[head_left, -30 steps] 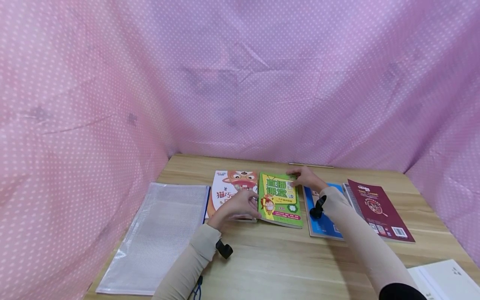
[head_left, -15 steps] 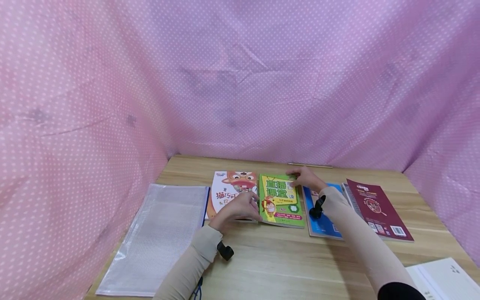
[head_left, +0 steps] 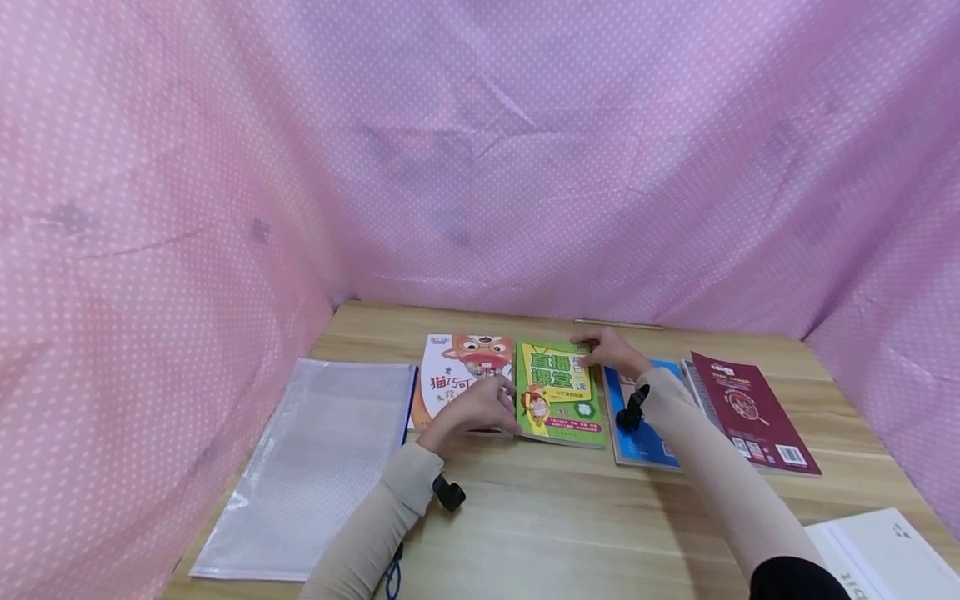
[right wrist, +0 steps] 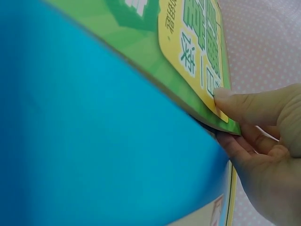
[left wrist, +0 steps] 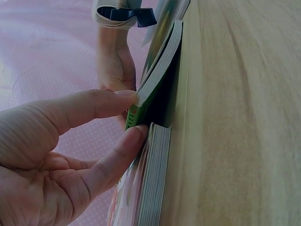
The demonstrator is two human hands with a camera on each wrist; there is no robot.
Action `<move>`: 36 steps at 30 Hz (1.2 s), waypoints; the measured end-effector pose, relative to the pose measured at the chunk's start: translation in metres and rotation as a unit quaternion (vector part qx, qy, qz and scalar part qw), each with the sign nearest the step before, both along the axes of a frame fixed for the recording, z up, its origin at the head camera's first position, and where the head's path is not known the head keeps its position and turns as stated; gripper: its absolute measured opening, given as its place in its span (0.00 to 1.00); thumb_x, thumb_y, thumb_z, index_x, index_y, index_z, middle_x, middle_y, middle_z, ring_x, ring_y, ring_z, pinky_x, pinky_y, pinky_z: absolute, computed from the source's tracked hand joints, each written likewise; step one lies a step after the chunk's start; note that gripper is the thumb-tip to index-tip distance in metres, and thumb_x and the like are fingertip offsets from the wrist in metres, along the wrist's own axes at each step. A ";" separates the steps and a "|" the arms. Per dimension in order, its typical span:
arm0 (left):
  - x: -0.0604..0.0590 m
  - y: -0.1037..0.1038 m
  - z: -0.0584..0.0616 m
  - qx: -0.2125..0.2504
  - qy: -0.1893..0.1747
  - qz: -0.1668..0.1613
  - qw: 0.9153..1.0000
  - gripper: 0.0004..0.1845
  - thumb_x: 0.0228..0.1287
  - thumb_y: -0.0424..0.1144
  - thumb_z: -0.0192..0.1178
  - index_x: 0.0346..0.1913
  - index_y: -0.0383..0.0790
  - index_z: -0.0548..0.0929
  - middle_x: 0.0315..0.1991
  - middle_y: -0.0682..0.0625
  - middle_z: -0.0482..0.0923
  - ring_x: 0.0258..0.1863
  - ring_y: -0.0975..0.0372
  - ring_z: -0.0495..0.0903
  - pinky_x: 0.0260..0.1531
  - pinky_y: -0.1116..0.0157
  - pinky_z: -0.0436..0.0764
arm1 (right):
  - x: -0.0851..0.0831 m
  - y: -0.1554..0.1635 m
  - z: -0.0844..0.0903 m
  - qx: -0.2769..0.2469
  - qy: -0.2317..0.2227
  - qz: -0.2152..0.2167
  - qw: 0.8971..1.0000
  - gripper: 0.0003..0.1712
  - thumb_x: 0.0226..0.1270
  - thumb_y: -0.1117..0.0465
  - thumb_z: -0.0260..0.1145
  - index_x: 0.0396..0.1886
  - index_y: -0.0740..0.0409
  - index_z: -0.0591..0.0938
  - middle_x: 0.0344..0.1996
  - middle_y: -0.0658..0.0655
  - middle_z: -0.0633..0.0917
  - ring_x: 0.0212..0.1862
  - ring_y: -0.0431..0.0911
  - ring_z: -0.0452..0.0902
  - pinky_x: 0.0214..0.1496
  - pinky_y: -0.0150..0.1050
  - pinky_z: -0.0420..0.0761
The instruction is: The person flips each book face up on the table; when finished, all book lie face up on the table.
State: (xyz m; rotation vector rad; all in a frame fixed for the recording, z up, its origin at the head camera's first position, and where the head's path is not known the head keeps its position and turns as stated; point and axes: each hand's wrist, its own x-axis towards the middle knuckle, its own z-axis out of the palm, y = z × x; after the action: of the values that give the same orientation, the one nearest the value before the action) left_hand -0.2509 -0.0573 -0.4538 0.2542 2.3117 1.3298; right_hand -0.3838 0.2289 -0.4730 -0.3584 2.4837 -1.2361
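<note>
Pink cloth (head_left: pixel 480 183) is hanging behind; our left hand (head_left: pixel 478 407) and right hand (head_left: pixel 613 352) are pinching the green book (head_left: pixel 557 398) by opposite corners, likely for balance.

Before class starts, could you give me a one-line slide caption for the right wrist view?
The right-hand grip pinches a corner of the green book, beside the blue book.

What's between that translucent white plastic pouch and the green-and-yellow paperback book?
A white-and-orange cartoon paperback book lies there, partly hidden by the person's left hand; the head view shows it.
</note>
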 end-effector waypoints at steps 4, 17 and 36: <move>-0.001 -0.001 0.000 0.001 0.000 0.001 1.000 0.38 0.49 0.32 0.79 0.64 0.35 0.74 0.40 0.46 0.83 0.36 0.58 0.84 0.40 0.64 0.81 | -0.001 0.000 0.002 -0.001 0.004 0.003 1.000 0.31 0.65 0.73 0.68 0.68 0.66 0.76 0.68 0.69 0.74 0.68 0.61 0.69 0.74 0.58 0.68; -0.001 -0.002 -0.002 0.007 0.002 -0.002 1.000 0.37 0.49 0.32 0.79 0.63 0.34 0.74 0.39 0.46 0.83 0.36 0.58 0.83 0.38 0.65 0.80 | -0.003 -0.001 -0.002 0.007 0.009 -0.002 1.000 0.30 0.65 0.73 0.69 0.68 0.65 0.77 0.69 0.69 0.74 0.71 0.62 0.67 0.74 0.58 0.68; 0.000 -0.002 0.000 0.009 0.015 -0.002 1.000 0.36 0.48 0.29 0.78 0.62 0.32 0.76 0.35 0.46 0.83 0.30 0.61 0.81 0.32 0.68 0.78 | 0.003 0.001 0.000 0.004 0.001 -0.009 1.000 0.31 0.66 0.72 0.69 0.69 0.65 0.76 0.70 0.69 0.73 0.71 0.61 0.67 0.74 0.58 0.68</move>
State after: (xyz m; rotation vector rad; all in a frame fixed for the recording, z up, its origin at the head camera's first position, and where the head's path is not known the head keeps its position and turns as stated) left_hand -0.2512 -0.0589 -0.4541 0.2870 2.3231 1.3533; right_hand -0.3812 0.2295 -0.4730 -0.3359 2.4990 -1.2334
